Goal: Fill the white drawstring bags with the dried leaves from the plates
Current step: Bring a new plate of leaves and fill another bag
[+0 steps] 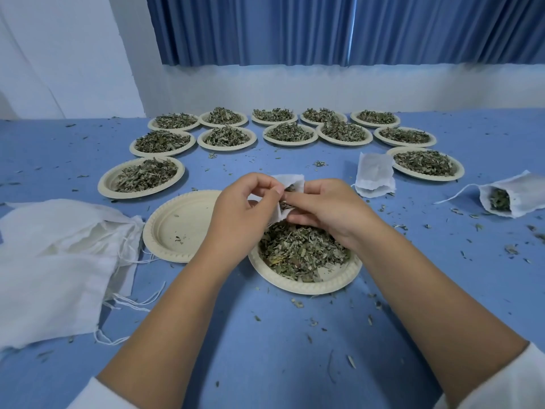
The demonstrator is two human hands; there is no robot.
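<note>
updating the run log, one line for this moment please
left hand: holds small drawstring bag open | right hand: pushing dried leaves in | over plate

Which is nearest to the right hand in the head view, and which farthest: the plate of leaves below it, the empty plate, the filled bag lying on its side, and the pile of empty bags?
1. Plate of leaves, directly under the right hand.
2. Empty plate, to its left.
3. Filled bag, far right, lying on its side.
4. Pile of empty bags, far left.
</note>
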